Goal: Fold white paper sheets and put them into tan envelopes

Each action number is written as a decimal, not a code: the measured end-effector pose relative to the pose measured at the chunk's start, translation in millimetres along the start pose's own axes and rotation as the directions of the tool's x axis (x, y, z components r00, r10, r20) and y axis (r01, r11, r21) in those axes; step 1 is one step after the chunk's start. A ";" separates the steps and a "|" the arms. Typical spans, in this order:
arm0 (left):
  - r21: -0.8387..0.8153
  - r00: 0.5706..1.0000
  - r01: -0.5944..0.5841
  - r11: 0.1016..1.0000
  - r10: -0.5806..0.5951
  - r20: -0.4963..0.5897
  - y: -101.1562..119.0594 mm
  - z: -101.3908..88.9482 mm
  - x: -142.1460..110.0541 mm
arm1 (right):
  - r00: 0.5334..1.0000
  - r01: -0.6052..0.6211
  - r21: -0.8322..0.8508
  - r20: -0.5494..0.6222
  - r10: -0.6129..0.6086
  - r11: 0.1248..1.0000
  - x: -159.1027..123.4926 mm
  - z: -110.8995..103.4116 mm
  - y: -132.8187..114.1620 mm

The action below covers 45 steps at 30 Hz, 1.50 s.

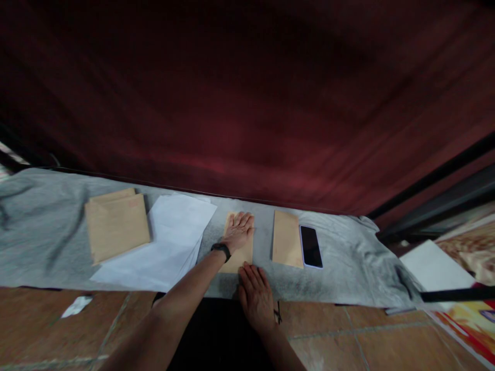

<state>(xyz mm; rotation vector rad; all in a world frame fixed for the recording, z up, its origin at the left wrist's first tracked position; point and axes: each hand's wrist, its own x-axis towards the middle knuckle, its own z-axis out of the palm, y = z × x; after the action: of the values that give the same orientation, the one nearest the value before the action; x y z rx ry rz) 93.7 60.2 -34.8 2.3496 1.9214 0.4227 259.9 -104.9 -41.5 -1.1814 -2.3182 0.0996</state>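
One tan envelope (242, 257) sits mid-counter (348, 257), with the left hand (237, 234) open flat on top, not gripping, and the right hand (257, 296) pretty flat too, fingertips at its near edge. Right of that: one more envelope (286, 239), one phone (311, 247). Left: at least two big envelopes (118, 226) overlapping some white sheets (176, 237), can't tell how many.

Left arm (176, 309) was bare, reaching forward and inward; left hand (237, 234) lay flat, palm down, fingers slightly fanned, pointing away from the body. Right hand (257, 296) sat closer in, palm down, fingers forward and near together. Right forearm (280, 348) angled in from lower right. Hands weren't touching.
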 end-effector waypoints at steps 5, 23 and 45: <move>-0.006 0.998 -0.055 0.998 0.056 0.015 4.9 -1.4 -28.2 | 1.000 -0.001 0.001 0.027 0.001 1.000 -0.1 0.7 1.9; -0.017 0.974 -0.228 0.973 0.228 -0.012 21.1 -25.2 -159.0 | 0.997 0.028 -0.043 0.078 -0.025 0.999 -3.5 -1.0 3.5; 0.058 0.979 -0.205 0.977 0.205 0.012 29.7 -33.3 -201.8 | 0.993 0.033 -0.030 0.113 -0.029 0.999 -7.8 1.1 -17.0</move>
<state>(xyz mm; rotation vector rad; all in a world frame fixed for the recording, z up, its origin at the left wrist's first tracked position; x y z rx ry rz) 77.6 -145.7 -28.8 2.5953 1.7177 0.3761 250.6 -121.2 -40.7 -1.1826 -2.4437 0.1214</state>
